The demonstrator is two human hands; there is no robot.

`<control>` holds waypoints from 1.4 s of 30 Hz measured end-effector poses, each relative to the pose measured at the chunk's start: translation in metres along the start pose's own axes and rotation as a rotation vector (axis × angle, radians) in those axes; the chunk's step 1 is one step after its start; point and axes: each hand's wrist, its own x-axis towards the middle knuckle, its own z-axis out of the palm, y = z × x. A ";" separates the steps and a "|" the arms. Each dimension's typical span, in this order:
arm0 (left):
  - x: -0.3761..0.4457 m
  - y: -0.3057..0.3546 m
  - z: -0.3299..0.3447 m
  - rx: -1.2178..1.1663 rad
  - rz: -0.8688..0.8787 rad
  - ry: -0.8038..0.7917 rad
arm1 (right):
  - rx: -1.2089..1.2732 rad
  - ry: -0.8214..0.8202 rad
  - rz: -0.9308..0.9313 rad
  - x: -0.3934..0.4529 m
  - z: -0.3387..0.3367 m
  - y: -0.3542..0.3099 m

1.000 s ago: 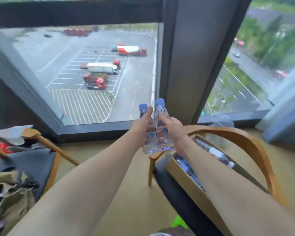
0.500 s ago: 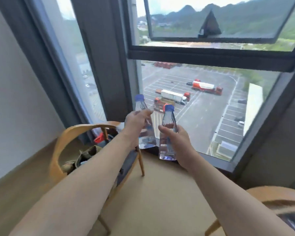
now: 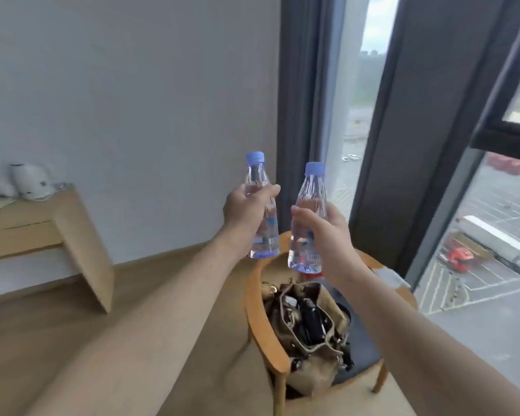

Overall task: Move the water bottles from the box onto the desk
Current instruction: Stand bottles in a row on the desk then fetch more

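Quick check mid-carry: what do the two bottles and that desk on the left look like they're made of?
Left bottle and right bottle: clear, glossy thin plastic by the look, see-through with ribbed blue caps. Desk: pale wood or wood-look laminate, matte, faint grain; which one is unclear.

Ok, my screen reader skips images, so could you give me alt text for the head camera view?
Two bare hands each hold an upright, blue-capped water bottle: the left hand grips one bottle, the right hand the other bottle. Below them stands a wooden chair holding an open bag; a wooden desk is at left, windows at right.
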 end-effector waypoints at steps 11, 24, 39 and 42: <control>0.113 0.036 -0.196 0.082 0.030 0.498 | 0.102 -0.466 0.156 0.136 0.232 0.049; 0.161 0.032 -0.454 0.067 0.077 0.831 | 0.112 -0.802 0.200 0.148 0.498 0.131; 0.234 0.069 -0.760 0.053 0.105 0.935 | 0.126 -0.913 0.228 0.136 0.829 0.191; 0.248 0.064 -0.810 0.040 0.093 0.959 | 0.124 -0.949 0.248 0.140 0.880 0.210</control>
